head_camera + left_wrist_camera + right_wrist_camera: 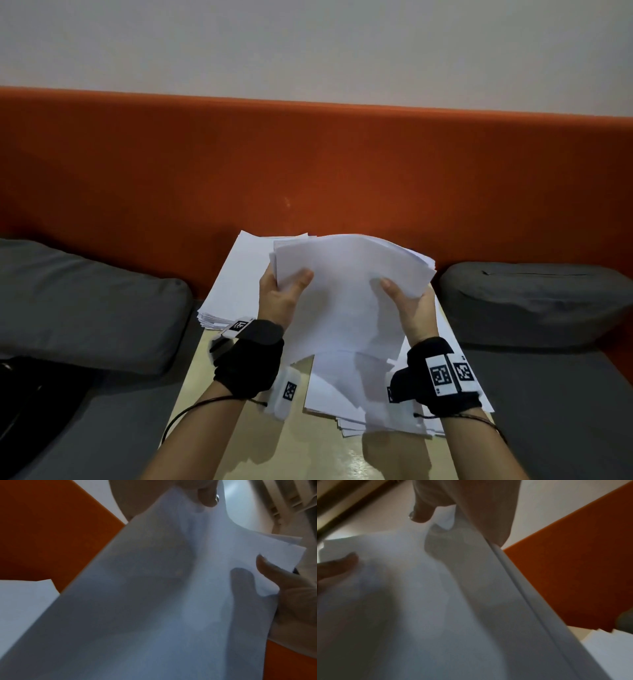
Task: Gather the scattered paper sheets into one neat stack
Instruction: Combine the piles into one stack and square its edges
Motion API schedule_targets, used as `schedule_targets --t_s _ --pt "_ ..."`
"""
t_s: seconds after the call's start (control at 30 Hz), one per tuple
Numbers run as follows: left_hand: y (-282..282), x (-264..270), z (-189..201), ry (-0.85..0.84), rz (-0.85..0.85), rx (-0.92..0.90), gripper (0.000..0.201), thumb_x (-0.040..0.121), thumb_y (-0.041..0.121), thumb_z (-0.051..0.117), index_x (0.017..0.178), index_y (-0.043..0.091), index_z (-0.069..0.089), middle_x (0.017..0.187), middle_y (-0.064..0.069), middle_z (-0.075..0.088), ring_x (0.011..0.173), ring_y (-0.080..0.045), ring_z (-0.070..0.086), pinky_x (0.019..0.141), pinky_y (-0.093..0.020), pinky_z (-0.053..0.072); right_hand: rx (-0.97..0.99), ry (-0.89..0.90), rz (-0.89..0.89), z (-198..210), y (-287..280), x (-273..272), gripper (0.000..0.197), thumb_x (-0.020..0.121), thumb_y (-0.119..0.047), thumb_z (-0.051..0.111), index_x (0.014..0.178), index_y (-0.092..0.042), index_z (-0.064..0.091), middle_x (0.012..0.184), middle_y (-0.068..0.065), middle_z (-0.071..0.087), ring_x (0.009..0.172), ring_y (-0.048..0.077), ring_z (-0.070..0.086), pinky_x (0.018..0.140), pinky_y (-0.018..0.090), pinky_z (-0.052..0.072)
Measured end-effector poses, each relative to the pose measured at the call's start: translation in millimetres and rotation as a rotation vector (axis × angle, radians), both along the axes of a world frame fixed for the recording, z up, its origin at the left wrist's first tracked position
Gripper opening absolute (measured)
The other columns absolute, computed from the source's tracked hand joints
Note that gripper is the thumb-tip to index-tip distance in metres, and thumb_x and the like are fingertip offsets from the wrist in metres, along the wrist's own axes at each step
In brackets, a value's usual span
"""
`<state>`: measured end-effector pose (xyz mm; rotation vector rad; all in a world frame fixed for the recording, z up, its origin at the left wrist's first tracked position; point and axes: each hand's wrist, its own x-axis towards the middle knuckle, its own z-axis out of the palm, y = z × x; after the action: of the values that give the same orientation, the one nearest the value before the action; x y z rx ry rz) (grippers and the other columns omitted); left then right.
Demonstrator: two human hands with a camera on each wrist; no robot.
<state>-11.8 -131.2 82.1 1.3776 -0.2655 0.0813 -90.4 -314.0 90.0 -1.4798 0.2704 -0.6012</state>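
Paper sheets (349,274) held between left hand (279,294) and right hand (412,308).

- The left hand (279,296) is raised, thumb forward on top, fingers curled underneath in a pinch.
- The right hand (412,308) mirrors it, thumb on top, fingers below.
- Both forearms reach forward, black bands strapped round the wrists.

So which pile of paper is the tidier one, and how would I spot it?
Find the orange backrest behind the pale table. Against it, at the table's far left corner beside the left hand, lies a stack of sheets. Unlike the bundle held up in both hands or the fanned sheets near the right wrist, its edges roughly line up.
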Motion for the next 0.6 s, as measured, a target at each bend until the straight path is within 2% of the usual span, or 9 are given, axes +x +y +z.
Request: schedule_targets --t_s 0.07,0.13,0.17,0.27,0.33,0.4,0.5,0.53,0.6 --pt "-1 0 6 -0.033 -0.012 -0.037 0.023 0.072 0.016 0.07 0.091 0.02 0.057 0.082 0.002 0.064 0.064 0.0 0.065 0.056 -0.014 0.052 0.009 -0.022 0.049 5 -3 1 0.034 0.056 -0.038 0.082 0.078 -0.023 0.061 0.063 -0.009 0.069 0.057 -0.005 0.063 0.056 0.011 0.05" --pt "0 5 8 -0.071 -0.006 -0.112 0.035 0.066 0.026 0.071 0.096 0.016 0.054 0.083 0.0 0.063 0.065 0.0 0.065 0.056 -0.016 0.052 0.025 -0.017 0.041 6 -8 3 0.068 0.032 -0.066 0.079 0.08 -0.02 0.063 0.063 -0.013 0.07 0.058 -0.004 0.064 0.056 0.013 0.051" --pt "1 7 8 -0.083 0.005 -0.149 0.046 0.063 0.032 0.072 0.099 0.013 0.052 0.083 -0.001 0.062 0.067 -0.002 0.065 0.056 -0.017 0.052 0.033 -0.021 0.036 4 -11 3 0.078 0.027 -0.075 0.076 0.082 -0.021 0.063 0.065 -0.013 0.071 0.06 -0.004 0.064 0.056 0.012 0.051" --pt "0 5 1 -0.099 0.039 -0.158 0.068 0.055 0.048 0.071 0.104 0.007 0.049 0.086 -0.003 0.061 0.075 -0.015 0.063 0.057 -0.017 0.053 0.042 -0.03 0.046 -3 -13 1 0.084 0.026 -0.078 0.073 0.087 -0.022 0.062 0.07 -0.015 0.071 0.063 -0.005 0.065 0.056 0.011 0.05" --pt "-2 2 3 -0.118 0.065 -0.131 0.071 0.051 0.067 0.072 0.094 0.013 0.053 0.082 0.001 0.061 0.07 -0.005 0.063 0.055 -0.014 0.05 0.028 -0.004 0.022 -3 -11 2 0.07 0.033 -0.07 0.076 0.081 -0.022 0.061 0.062 -0.018 0.069 0.056 -0.006 0.062 0.054 0.012 0.048" --pt "0 9 7 -0.138 0.131 -0.093 0.058 0.064 0.076 0.056 0.081 0.02 0.053 0.07 0.012 0.058 0.059 0.004 0.055 0.054 -0.012 0.045 0.011 -0.009 -0.029 2 -13 4 0.052 0.051 -0.069 0.07 0.07 -0.021 0.062 0.054 -0.015 0.063 0.052 -0.006 0.054 0.054 0.016 0.043" --pt "0 21 12 -0.127 0.181 -0.066 0.035 0.092 0.045 0.037 0.074 0.021 0.053 0.066 0.01 0.055 0.065 -0.008 0.048 0.061 -0.026 0.04 -0.004 -0.024 -0.084 12 -22 9 0.069 0.052 -0.09 0.05 0.064 -0.024 0.066 0.065 -0.008 0.056 0.066 0.007 0.049 0.062 0.022 0.042" --pt "-1 22 10 -0.113 0.171 -0.054 0.033 0.096 0.039 0.034 0.077 0.022 0.054 0.069 0.007 0.056 0.067 -0.01 0.05 0.062 -0.026 0.041 -0.011 -0.027 -0.078 14 -22 9 0.073 0.052 -0.092 0.046 0.065 -0.024 0.066 0.067 -0.006 0.055 0.068 0.009 0.049 0.063 0.024 0.042" --pt "-4 19 2 -0.092 0.109 -0.03 0.033 0.095 0.042 0.032 0.087 0.022 0.057 0.073 0.01 0.062 0.065 -0.002 0.057 0.06 -0.018 0.047 -0.008 -0.015 -0.041 14 -22 9 0.073 0.053 -0.091 0.045 0.07 -0.023 0.064 0.067 -0.008 0.056 0.064 0.004 0.051 0.06 0.019 0.042"
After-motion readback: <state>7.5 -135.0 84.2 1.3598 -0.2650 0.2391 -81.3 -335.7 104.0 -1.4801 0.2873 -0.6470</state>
